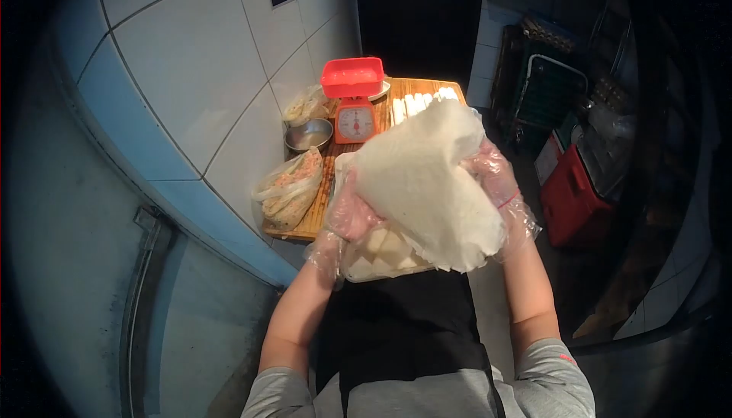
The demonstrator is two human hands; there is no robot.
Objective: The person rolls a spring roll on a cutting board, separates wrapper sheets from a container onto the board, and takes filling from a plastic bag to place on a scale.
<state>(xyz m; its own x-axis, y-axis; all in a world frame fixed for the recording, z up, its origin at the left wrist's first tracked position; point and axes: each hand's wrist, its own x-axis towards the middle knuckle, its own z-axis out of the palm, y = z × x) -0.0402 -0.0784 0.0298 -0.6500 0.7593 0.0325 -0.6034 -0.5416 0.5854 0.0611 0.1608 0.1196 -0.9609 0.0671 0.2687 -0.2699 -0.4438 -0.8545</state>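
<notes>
A thin, floppy off-white wrapper sheet point(423, 174) hangs raised over the front of the table, its right side folded and drooping. My left hand point(353, 212), in a clear plastic glove, is at the sheet's left edge, its fingers partly behind it. On the other side my right hand point(492, 170), gloved too, grips the sheet near its upper right. Below them lies a shallow tray point(366, 275) with pale flat pieces in it, partly covered by the sheet. Several white rolls point(412, 103) are lined up behind the sheet.
An orange kitchen scale point(356, 122) with a red pan stands on the wooden table point(427, 85). A metal bowl point(309, 136) and a plastic bag of orange-and-white filling point(291, 189) sit along the tiled wall. Right of the table are a red cooler box point(572, 197) and a trolley point(553, 86).
</notes>
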